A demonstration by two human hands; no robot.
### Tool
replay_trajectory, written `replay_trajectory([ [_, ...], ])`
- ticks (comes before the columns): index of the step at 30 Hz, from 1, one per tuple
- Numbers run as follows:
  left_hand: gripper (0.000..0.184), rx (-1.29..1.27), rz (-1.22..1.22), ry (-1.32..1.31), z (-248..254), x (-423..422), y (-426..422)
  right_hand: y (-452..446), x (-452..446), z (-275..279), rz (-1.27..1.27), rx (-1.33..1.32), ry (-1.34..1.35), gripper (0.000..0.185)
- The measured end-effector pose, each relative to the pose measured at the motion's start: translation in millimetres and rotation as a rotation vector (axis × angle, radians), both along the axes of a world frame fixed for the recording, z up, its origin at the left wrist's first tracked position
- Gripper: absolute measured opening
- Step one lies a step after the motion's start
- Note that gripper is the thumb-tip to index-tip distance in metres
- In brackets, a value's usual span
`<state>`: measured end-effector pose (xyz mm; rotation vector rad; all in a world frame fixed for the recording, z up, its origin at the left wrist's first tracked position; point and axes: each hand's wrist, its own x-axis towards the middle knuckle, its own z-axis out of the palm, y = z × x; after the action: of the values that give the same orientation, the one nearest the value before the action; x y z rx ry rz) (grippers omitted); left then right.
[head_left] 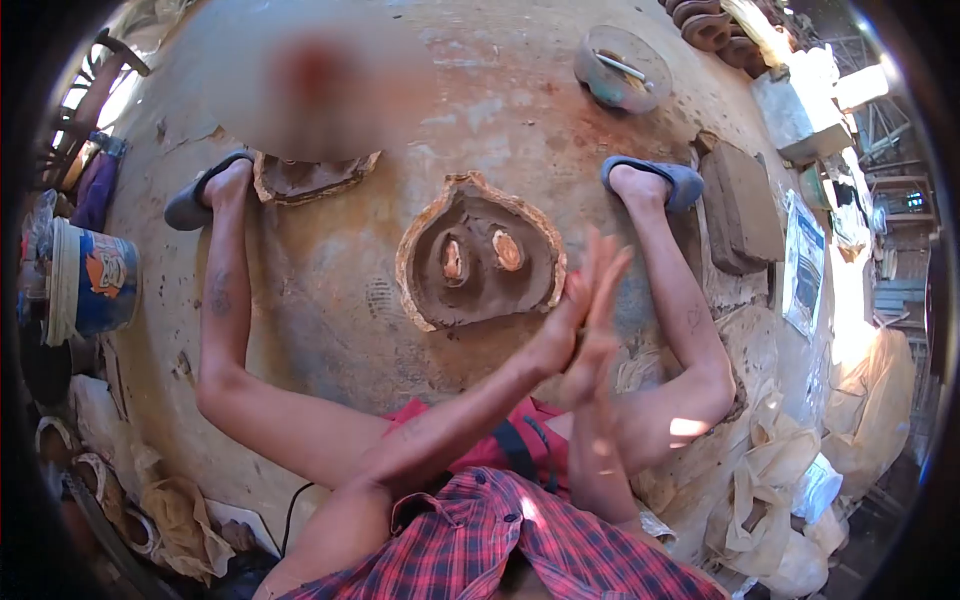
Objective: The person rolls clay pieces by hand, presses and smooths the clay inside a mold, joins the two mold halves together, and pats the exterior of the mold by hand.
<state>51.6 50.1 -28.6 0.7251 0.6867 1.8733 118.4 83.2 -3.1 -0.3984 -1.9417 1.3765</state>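
Over the floor right of centre, my left hand point(562, 325) and my right hand point(597, 350) are pressed palm to palm. Their fingers are stretched out and point away from me, slightly blurred. Whatever lies between the palms, if anything, is hidden. Just beyond and left of them is a rounded, pointed-top mould point(407, 270) with a rough, light brown rim. Dark wet clay point(475, 291) lines its inside. Two oval, orange-brown raised pieces, a left one point(453, 260) and a right one point(508, 251), show through the clay.
A second clay-lined mould point(315, 182) lies near my left foot. Grey clay slabs point(742, 205) rest beyond my right leg. At the back is a bowl point(622, 70) with a light stick in it. A paint bucket point(95, 280) stands left; plastic sheets point(750, 480) lie right.
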Motion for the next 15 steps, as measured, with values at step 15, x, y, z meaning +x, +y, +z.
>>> replay_trajectory([
  [15,0.097,-0.234,-0.011,-0.527,8.1,-8.0,-5.6,-5.4,-15.1,-3.4,-0.130,0.113,-0.306,0.089],
])
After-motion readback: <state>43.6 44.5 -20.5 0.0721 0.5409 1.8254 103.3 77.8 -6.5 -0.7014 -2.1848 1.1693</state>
